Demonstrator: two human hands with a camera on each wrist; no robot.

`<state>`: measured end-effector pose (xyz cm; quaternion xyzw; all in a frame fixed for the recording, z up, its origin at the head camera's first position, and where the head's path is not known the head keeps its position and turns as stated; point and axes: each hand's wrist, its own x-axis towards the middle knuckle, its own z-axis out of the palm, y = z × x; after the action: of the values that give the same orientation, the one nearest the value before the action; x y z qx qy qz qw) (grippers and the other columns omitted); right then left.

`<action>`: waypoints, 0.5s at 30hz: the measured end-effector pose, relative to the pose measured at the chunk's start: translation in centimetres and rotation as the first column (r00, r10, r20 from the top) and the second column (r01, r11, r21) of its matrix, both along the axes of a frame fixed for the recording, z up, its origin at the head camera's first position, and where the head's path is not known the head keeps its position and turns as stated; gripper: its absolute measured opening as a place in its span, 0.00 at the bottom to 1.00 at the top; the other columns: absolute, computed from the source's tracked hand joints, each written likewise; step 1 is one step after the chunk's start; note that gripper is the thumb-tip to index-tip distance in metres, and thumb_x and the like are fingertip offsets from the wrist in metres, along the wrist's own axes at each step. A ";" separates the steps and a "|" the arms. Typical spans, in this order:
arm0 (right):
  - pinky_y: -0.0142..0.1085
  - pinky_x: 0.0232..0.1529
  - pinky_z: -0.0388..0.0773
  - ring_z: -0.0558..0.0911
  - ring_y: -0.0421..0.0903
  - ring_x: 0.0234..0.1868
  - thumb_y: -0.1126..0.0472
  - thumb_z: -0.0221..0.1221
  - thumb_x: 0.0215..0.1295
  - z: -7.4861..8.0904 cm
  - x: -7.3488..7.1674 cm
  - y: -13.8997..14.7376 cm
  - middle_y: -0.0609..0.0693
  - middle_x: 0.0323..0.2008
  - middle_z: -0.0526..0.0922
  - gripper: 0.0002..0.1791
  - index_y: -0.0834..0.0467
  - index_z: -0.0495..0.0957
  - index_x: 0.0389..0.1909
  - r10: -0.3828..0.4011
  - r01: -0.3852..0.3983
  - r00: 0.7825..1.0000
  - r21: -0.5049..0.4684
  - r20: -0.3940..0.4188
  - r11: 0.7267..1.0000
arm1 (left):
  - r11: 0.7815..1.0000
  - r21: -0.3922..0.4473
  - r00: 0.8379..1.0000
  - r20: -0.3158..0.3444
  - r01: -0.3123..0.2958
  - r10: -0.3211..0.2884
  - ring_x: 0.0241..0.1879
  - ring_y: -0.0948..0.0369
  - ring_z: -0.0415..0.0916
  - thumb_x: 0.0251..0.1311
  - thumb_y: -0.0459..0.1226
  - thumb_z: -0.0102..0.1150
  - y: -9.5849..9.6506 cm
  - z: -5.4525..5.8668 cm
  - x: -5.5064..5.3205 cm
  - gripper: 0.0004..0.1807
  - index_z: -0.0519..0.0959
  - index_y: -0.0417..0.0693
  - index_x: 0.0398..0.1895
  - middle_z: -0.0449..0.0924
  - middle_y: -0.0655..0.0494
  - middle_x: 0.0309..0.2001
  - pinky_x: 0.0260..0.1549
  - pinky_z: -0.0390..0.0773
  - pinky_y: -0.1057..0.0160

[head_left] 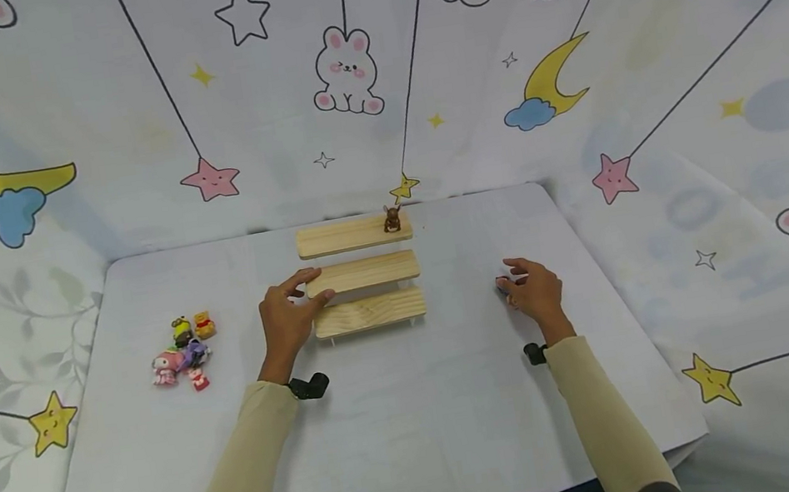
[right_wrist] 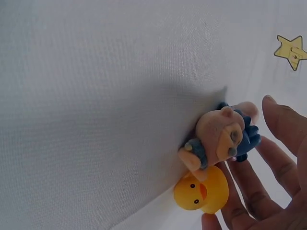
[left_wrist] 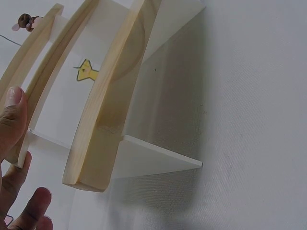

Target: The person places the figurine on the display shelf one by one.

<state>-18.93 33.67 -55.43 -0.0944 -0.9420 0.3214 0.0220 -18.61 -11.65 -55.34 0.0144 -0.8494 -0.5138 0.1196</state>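
My left hand [head_left: 287, 320] grips the left end of the middle board of a three-tier wooden display shelf [head_left: 369, 312]. In the left wrist view its thumb [left_wrist: 15, 117] lies on the board's front, the other fingers around its end. A small brown figurine [head_left: 391, 219] stands on the top board's right end. To the right of the shelf, my right hand [head_left: 535, 290] is over two small toys, thumb and fingers spread apart. The right wrist view shows a blue-haired figurine [right_wrist: 213, 136] and a yellow rubber duck [right_wrist: 206, 190] by its fingers.
A cluster of several small figurines, including a pink one [head_left: 166, 367] and a purple one [head_left: 195, 354], sits on the left of the white table [head_left: 421, 435]. White side supports [left_wrist: 153, 160] hold the shelf boards. A patterned cloth backdrop [head_left: 299, 108] rises behind the table.
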 end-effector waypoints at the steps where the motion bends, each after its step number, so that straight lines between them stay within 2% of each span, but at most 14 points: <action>1: 0.63 0.72 0.63 0.87 0.61 0.57 0.54 0.69 0.72 0.0 0.0 0.0 0.61 0.62 0.86 0.28 0.54 0.79 0.71 0.005 -0.005 1.000 0.013 0.001 1.000 | 1.000 0.001 1.000 -0.003 0.002 -0.002 0.49 0.49 0.80 0.54 0.51 0.81 0.0 0.0 0.0 0.26 0.89 0.63 0.59 0.87 0.57 0.63 0.49 0.73 0.53; 15: 0.61 0.64 0.66 0.86 0.61 0.57 0.55 0.68 0.73 -0.7 -0.4 -0.3 0.59 0.58 0.88 0.25 0.54 0.81 0.68 0.024 -0.028 0.999 0.127 0.029 0.991 | 1.000 -0.005 1.000 -0.010 0.002 -0.002 0.49 0.49 0.80 0.54 0.51 0.82 0.1 0.3 0.1 0.27 0.89 0.62 0.59 0.87 0.57 0.62 0.49 0.72 0.54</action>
<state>-19.31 33.34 -56.11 -0.0850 -0.9620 0.2594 0.0107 -18.53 -11.59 -55.04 0.0108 -0.8501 -0.5118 0.1235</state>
